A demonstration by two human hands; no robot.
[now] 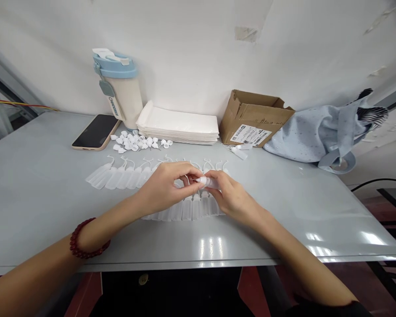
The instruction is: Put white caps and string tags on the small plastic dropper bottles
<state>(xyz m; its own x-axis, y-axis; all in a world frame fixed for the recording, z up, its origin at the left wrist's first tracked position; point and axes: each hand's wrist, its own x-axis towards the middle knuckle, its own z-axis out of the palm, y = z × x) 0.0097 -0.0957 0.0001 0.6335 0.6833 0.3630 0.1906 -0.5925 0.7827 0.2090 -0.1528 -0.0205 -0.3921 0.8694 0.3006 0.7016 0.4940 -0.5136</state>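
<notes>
In my right hand (pixel 232 193) is a small translucent squeeze bottle (pixel 213 182), lying on its side between thumb and fingers with its neck toward the left. My left hand (pixel 171 182) closes thumb and fingers around a white pointed cap (pixel 202 180) at the bottle's neck. Whether the cap is fully seated I cannot tell. Behind and beneath the hands, similar bottles lie in two rows on the table: a back row (pixel 119 177) with thin white ties at their necks, and a front row (pixel 186 208). My hands hide part of both rows.
A pile of white caps (pixel 132 141) lies by a phone (pixel 95 131) and a blue-lidded tumbler (pixel 125 94). White envelopes (pixel 180 125) are stacked along the wall. An open cardboard box (pixel 255 116), more bottles (pixel 239 152) and a light-blue cloth bag (pixel 306 134) stand right. The grey table (pixel 53 211) ends in front.
</notes>
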